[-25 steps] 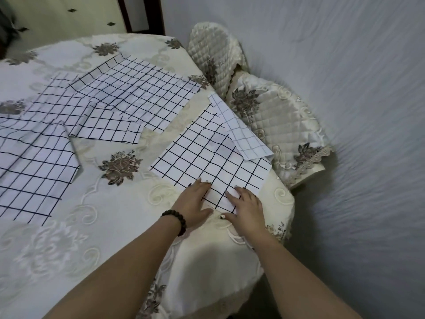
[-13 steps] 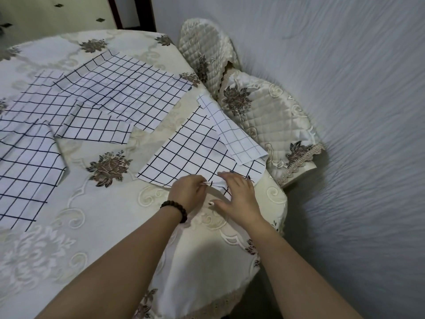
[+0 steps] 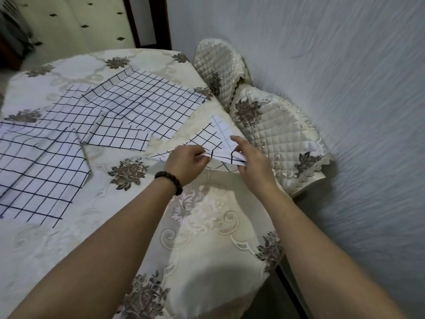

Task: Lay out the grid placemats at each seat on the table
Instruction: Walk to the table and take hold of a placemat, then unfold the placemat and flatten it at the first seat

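A white placemat with a black grid (image 3: 207, 141) sits near the right edge of the table (image 3: 69, 238), its near edge lifted off the cloth. My left hand (image 3: 186, 164), with a dark bead bracelet at the wrist, pinches that near edge. My right hand (image 3: 249, 157) grips the same edge a little to the right. A finer-grid piece (image 3: 222, 126) lies folded over the mat's far right part. Several other grid placemats lie on the table: a large one at the back (image 3: 147, 104), a small one in the middle (image 3: 119, 137) and one at the left (image 3: 34, 171).
The table wears a cream embroidered cloth with brown flower patterns. A quilted cream chair (image 3: 271, 134) stands against the grey wall (image 3: 345, 88) just right of the table. A dark door frame (image 3: 147, 21) is at the back.
Both hands went from pressing flat on the mat's near edge to pinching it and lifting it off the cloth. The mat has folded upward.
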Available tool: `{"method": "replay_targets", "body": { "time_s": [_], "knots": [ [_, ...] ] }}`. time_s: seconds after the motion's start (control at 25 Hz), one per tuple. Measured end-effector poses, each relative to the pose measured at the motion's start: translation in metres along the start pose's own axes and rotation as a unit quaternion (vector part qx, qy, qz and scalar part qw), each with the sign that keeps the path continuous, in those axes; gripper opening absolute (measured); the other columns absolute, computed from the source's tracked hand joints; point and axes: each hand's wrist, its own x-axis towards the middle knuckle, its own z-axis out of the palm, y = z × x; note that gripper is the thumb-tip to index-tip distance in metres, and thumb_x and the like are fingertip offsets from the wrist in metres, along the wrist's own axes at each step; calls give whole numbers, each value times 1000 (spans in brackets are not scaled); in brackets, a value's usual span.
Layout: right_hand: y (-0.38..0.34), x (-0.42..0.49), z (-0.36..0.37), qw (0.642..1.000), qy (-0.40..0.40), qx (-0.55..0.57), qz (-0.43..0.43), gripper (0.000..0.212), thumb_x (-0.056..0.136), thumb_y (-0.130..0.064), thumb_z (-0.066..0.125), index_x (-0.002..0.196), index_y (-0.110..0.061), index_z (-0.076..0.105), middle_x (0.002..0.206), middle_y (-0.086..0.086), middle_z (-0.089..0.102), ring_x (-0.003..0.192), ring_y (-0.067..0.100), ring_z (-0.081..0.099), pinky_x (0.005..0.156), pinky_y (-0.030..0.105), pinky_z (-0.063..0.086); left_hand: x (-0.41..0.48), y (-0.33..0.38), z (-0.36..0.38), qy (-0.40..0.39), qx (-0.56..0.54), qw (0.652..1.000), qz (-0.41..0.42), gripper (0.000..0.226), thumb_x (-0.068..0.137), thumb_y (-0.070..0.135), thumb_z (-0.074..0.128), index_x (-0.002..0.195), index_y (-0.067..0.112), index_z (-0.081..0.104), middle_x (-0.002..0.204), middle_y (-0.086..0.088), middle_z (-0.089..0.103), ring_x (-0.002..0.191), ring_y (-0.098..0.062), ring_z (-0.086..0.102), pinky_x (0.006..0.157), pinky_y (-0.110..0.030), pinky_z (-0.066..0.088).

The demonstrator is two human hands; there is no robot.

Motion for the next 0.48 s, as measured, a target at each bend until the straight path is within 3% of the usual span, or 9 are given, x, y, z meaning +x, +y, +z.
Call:
{"method": "replay_targets", "body": {
  "time_s": [0.12, 0.28, 0.4, 0.48],
  "knots": [
    [-23, 19, -14, 999, 12, 30, -17, 60, 77, 6, 53, 126, -30, 57, 101, 0, 68, 92, 7, 60, 78, 21, 44, 7, 3, -30, 1, -8, 1000, 15, 25, 87, 27, 59, 74, 7, 66, 66, -10, 65, 68, -26, 59, 60, -35, 45],
    [-55, 48, -36, 990, 61, 87, -96, 14, 83, -10, 62, 91, -10, 73, 67, -10, 64, 65, -1, 51, 60, 15, 38, 10, -3, -71, -8, 20, 1000, 8, 25, 81, 31, 70, 72, 9, 63, 66, -7, 61, 67, -23, 54, 61, -33, 43],
    [-65, 67, -58, 981, 103, 149, -63, 18, 85, -25, 65, 83, -9, 72, 65, 1, 61, 66, 4, 48, 60, 26, 41, 4, -23, -102, 1, 37, 999, -37, 23, 78, 25, 72, 65, 12, 60, 58, 0, 54, 64, -21, 50, 57, -29, 39],
    [-69, 76, -74, 976, 120, 178, -45, 16, 83, -25, 66, 73, -12, 69, 62, -7, 55, 64, 4, 46, 59, 24, 38, -4, -35, -123, 40, 26, 997, -55, 37, 79, 22, 72, 52, 19, 47, 51, 4, 43, 54, -14, 41, 51, -26, 31]
  ]
}}
